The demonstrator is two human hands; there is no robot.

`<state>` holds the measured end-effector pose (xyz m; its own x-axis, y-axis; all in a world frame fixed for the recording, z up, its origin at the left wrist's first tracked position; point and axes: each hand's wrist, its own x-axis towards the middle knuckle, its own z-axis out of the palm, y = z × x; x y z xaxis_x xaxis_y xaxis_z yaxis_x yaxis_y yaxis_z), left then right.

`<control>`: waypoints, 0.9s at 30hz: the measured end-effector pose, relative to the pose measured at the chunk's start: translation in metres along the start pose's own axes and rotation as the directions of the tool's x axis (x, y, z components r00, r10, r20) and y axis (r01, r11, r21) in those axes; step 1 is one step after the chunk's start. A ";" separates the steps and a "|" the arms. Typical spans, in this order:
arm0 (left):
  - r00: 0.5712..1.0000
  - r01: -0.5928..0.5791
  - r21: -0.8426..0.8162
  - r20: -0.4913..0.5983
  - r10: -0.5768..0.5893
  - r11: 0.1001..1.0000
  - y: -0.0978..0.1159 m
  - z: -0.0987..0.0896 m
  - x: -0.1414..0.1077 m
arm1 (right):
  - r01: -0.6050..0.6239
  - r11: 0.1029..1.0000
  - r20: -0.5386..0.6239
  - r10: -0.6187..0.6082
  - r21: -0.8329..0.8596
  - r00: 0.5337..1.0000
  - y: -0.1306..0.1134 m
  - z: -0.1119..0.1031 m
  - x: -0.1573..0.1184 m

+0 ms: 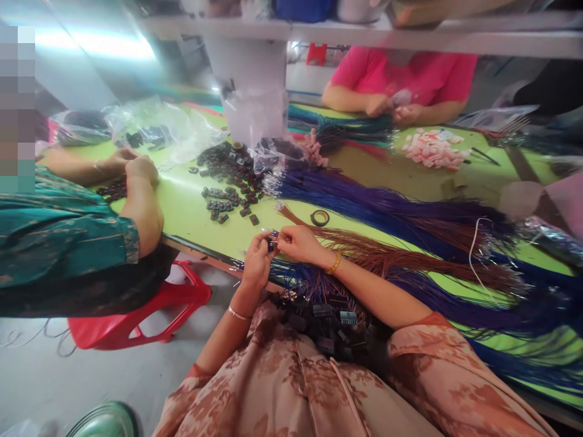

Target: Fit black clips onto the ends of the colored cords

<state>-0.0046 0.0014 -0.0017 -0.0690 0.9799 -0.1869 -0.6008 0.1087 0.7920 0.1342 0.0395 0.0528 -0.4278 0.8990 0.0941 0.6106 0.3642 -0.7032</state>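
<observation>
My left hand [257, 264] is closed around a small dark plastic connector [272, 241], partly hidden by its fingers. Against it, my right hand [298, 244] makes a pinch; what its fingertips grip is too small to make out, perhaps a wire end. Below my hands, blue wires [296, 274] with metal tips hang over the table edge. Several black connectors [322, 312] rest in my lap. A bundle of brown wires [364, 246] lies on the table to the right of my right hand.
Loose black connectors [228, 197] are heaped on the green table [182, 206], near a tape roll [320, 218]. Blue-purple wires [364, 203] run rightward. Pink connectors [435, 149] lie farther back. A co-worker in teal [68, 224] sits left on a red stool [150, 312]; another in pink [405, 79] works opposite.
</observation>
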 end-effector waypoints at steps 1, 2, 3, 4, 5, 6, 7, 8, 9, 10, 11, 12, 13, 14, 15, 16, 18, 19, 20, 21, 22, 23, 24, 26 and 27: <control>1.000 0.006 -0.004 0.002 -0.006 1.000 0.000 0.000 0.000 | 0.001 1.000 0.002 -0.001 -0.023 1.000 0.000 0.001 -0.001; 1.000 0.010 -0.007 0.002 -0.010 1.000 0.001 0.000 0.000 | 0.002 0.999 0.002 -0.002 -0.043 1.000 0.000 0.001 -0.001; 1.000 0.013 -0.006 0.003 -0.013 1.000 0.001 0.000 0.000 | 0.002 0.998 -0.001 -0.002 -0.061 1.000 0.000 0.002 -0.002; 1.000 0.015 -0.004 0.002 -0.015 1.000 0.001 0.000 0.000 | 0.001 0.997 -0.005 -0.002 -0.077 1.000 0.000 0.002 -0.002; 1.000 0.015 -0.002 0.000 -0.015 1.000 0.002 0.001 0.000 | 0.002 0.996 -0.009 -0.003 -0.090 1.000 0.000 0.002 -0.002; 1.000 0.014 -0.001 -0.001 -0.014 1.000 0.002 0.001 -0.001 | 0.004 0.995 -0.013 -0.005 -0.101 1.000 -0.001 0.002 -0.002; 1.000 0.013 -0.001 -0.002 -0.013 1.000 0.002 0.001 -0.001 | 0.005 0.994 -0.017 -0.007 -0.111 1.000 -0.001 0.002 -0.002; 1.000 0.012 -0.002 -0.004 -0.012 1.000 0.002 0.001 -0.001 | 0.006 0.993 -0.018 -0.008 -0.120 1.000 -0.002 0.002 -0.002; 1.000 0.010 -0.003 -0.007 -0.010 1.000 0.002 0.001 -0.001 | 0.008 0.992 -0.017 -0.011 -0.129 1.000 -0.002 0.002 -0.002; 1.000 0.008 -0.003 -0.011 -0.008 1.000 0.001 0.001 -0.001 | 0.010 0.990 -0.016 -0.012 -0.140 1.000 -0.002 0.002 -0.003; 1.000 0.005 -0.001 -0.014 -0.005 1.000 0.001 0.001 -0.001 | 0.013 0.988 -0.016 -0.015 -0.152 1.000 -0.003 0.003 -0.003; 1.000 0.000 0.004 -0.016 0.000 1.000 0.000 0.001 -0.001 | 0.018 0.986 -0.018 -0.021 -0.166 1.000 -0.003 0.003 -0.003; 1.000 -0.008 0.011 -0.018 0.008 1.000 0.000 0.001 -0.001 | 0.028 0.983 -0.021 -0.032 -0.181 0.999 -0.002 0.004 -0.004; 1.000 -0.017 0.018 -0.018 0.018 1.000 -0.001 0.001 -0.001 | 0.041 0.980 -0.023 -0.046 -0.196 0.999 -0.002 0.005 -0.004; 0.999 -0.026 0.026 -0.017 0.027 0.999 -0.002 0.001 -0.001 | 0.056 0.976 -0.024 -0.063 -0.210 0.998 -0.002 0.006 -0.004; 0.999 -0.035 0.036 -0.016 0.036 0.999 -0.003 0.002 -0.002 | 0.076 0.972 -0.021 -0.082 -0.222 0.996 -0.001 0.007 -0.004; 0.999 -0.046 0.065 -0.019 0.048 0.997 -0.003 0.003 -0.002 | 0.112 0.963 -0.006 -0.117 -0.245 0.993 0.001 0.009 -0.004; 0.999 -0.046 0.083 -0.022 0.048 0.995 -0.003 0.004 -0.003 | 0.128 0.958 0.003 -0.132 -0.256 0.991 0.002 0.009 -0.004; 0.999 -0.039 0.101 -0.027 0.042 0.994 -0.003 0.004 -0.003 | 0.144 0.954 0.011 -0.147 -0.262 0.989 0.003 0.010 -0.004; 0.999 -0.029 0.115 -0.033 0.033 0.993 -0.002 0.005 -0.003 | 0.160 0.952 0.018 -0.161 -0.262 0.987 0.004 0.010 -0.003; 0.999 -0.015 0.121 -0.040 0.020 0.993 -0.001 0.005 -0.003 | 0.173 0.951 0.023 -0.172 -0.256 0.985 0.005 0.009 -0.003; 0.999 -0.001 0.119 -0.047 0.007 0.993 0.000 0.005 -0.003 | 0.181 0.953 0.029 -0.179 -0.244 0.983 0.006 0.008 -0.002; 0.999 0.010 0.110 -0.053 -0.004 0.994 0.001 0.005 -0.003 | 0.185 0.956 0.039 -0.181 -0.230 0.983 0.007 0.008 -0.002; 0.998 0.015 0.088 -0.063 -0.009 0.996 0.001 0.005 -0.003 | 0.173 0.962 0.056 -0.164 -0.211 0.985 0.007 0.006 -0.002; 0.998 0.012 0.084 -0.067 -0.006 0.996 0.001 0.005 -0.003 | 0.162 0.964 0.063 -0.152 -0.212 0.986 0.007 0.006 -0.002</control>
<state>-0.0011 -0.0009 0.0022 -0.1183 0.9659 -0.2303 -0.5322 0.1341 0.8359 0.1351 0.0387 0.0435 -0.5568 0.8160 0.1553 0.6603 0.5482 -0.5132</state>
